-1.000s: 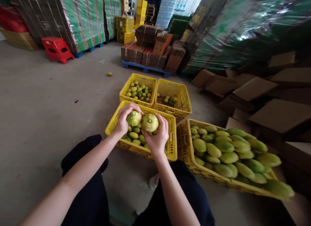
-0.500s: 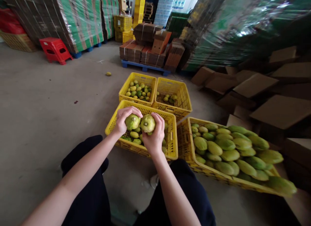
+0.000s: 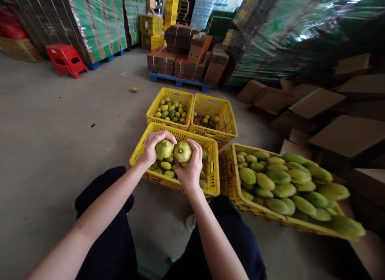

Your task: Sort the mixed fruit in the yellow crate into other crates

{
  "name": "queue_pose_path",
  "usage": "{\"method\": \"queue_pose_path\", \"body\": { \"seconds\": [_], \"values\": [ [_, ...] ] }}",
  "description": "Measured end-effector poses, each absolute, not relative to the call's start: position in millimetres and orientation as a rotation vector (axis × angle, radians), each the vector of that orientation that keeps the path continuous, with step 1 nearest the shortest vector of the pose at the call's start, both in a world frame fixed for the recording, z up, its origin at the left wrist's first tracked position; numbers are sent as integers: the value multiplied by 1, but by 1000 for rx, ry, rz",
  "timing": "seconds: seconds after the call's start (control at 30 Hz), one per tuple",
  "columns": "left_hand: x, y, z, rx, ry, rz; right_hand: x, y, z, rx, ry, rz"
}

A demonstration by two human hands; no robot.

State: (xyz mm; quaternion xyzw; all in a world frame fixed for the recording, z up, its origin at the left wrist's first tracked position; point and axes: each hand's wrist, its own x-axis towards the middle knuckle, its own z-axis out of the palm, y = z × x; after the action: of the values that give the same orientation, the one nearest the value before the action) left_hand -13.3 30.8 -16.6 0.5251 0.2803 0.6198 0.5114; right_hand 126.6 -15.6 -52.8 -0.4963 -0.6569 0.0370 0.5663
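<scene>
My left hand (image 3: 151,147) is closed around a green-yellow papaya (image 3: 164,149), its stem end facing me. In my right hand (image 3: 192,165) is a second, yellower papaya (image 3: 183,152), also with its stem end toward me. The two fruits are held side by side, close together, above a yellow plastic crate (image 3: 214,167). Below my hands, several more papayas (image 3: 165,165) lie inside this crate, partly hidden by my hands.
A yellow crate (image 3: 237,191) to the right is heaped with larger papayas (image 3: 278,176). Two further crates (image 3: 150,111) stand ahead, holding smaller fruit. Cardboard boxes (image 3: 345,135) lie at right. A red stool (image 3: 66,60), a loose fruit (image 3: 133,90) and a blue pallet (image 3: 179,82) are beyond.
Both hands keep their hold on the two papayas over the crate. The left papaya appears slightly turned. The view has shifted a little.
</scene>
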Motion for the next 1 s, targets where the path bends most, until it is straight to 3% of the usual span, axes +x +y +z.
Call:
{"method": "queue_pose_path", "body": {
  "seconds": [0.57,1.0],
  "values": [
    [-2,43,-16,166,711,1490,125,-17,-50,-1214,-1583,234],
    [4,35,-7,-51,861,1121,128,-16,-19,-1154,-914,1037]
  ]
}}
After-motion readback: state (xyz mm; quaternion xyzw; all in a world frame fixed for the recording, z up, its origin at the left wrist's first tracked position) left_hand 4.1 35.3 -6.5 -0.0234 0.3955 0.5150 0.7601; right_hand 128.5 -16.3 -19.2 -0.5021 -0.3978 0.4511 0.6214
